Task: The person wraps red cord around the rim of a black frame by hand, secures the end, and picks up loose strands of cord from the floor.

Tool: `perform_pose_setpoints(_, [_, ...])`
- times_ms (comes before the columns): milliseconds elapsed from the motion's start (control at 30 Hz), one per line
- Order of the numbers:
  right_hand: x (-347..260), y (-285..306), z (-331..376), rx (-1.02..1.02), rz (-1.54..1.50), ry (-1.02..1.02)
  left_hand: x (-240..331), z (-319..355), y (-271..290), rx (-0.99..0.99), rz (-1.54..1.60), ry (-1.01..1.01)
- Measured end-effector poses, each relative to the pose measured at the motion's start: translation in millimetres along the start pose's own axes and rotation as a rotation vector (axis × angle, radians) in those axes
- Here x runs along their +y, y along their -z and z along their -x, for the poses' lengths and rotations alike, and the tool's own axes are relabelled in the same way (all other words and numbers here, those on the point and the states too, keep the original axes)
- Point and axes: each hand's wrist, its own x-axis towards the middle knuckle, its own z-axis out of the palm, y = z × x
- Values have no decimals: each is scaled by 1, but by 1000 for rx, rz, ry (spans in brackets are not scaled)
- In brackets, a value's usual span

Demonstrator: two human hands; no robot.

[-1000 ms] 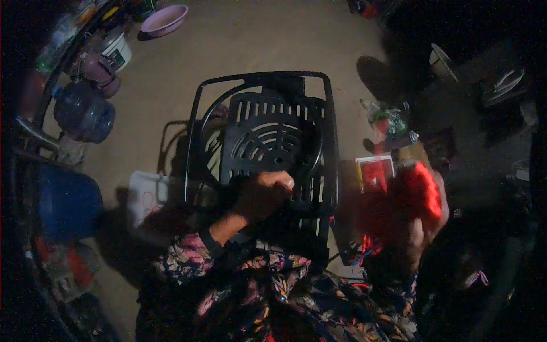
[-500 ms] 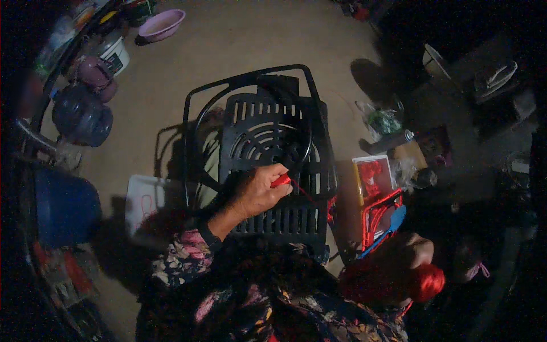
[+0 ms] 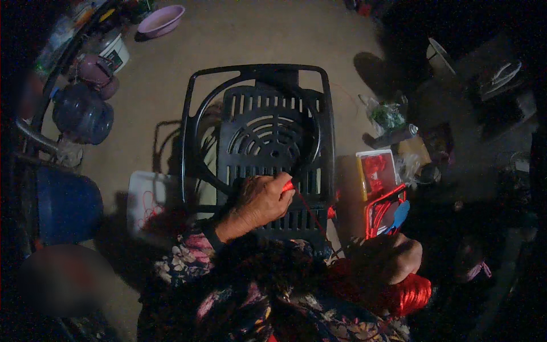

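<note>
My left hand [image 3: 259, 199] is closed around a small roll of red thread [image 3: 288, 185], held over a black slotted panel [image 3: 276, 134], which looks like a plastic chair seat. A strand slants from the roll down to the right. At the lower right, my right hand [image 3: 405, 259] is curled against a thick, shiny skein of red thread [image 3: 415, 293], its fingers partly lost in shadow. A bent black frame with a ring [image 3: 183, 142] surrounds the panel.
Right of the panel stand a white-rimmed box [image 3: 393, 165] with red thread inside and a red basket [image 3: 373, 219] with a blue spoon-shaped piece [image 3: 401, 214]. To the left are a white tray [image 3: 137, 196], a blue tub [image 3: 71, 205] and a large bottle [image 3: 82, 114].
My left hand has moved slightly down, still gripping the thread roll. My right hand and the skein have shifted a little left and down. The strand between now slopes more steeply.
</note>
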Motion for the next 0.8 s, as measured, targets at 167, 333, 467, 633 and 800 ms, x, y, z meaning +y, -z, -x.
perform_pose_setpoints(167, [-4,-11,-14,-28,-55,-44,6,-1,2,-13,-64,-25])
perform_pose_setpoints(333, [-11,-23,-30,-51,-106,-83,5,1,1,-24,-63,-69])
perform_pose_setpoints(467, [-17,-33,-47,-67,-146,-108,7,1,2,-24,-68,-71])
perform_pose_setpoints(633, [-25,-47,-74,-92,-193,-138,12,-1,3,-15,-19,-63])
perform_pose_setpoints(800, [-34,-59,-105,-109,-239,-156,8,3,0,65,-118,-302])
